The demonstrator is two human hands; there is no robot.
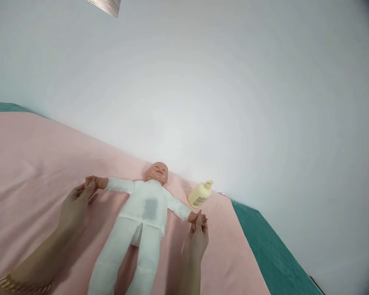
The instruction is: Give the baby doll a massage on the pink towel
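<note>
A baby doll (132, 211) with a white cloth body and bare plastic head and hands lies on its back, arms stretched out to both sides. At the left, my left hand (75, 205) pinches the doll's hand between thumb and fingers. My right hand (198, 237) grips the doll's other hand at the right. A grey patch marks the doll's belly. Close above my right hand, a pale yellow pump bottle (199, 195) with printed text stands tilted in the view. The lower ends of the doll's legs run out of the picture.
A pink cloth (43, 155) lies under the doll, with folds at the left. Green covering (270, 250) shows beyond its edge at the right. A white wall (184, 90) rises directly behind the doll's head. A small sheet (109, 6) hangs at the top.
</note>
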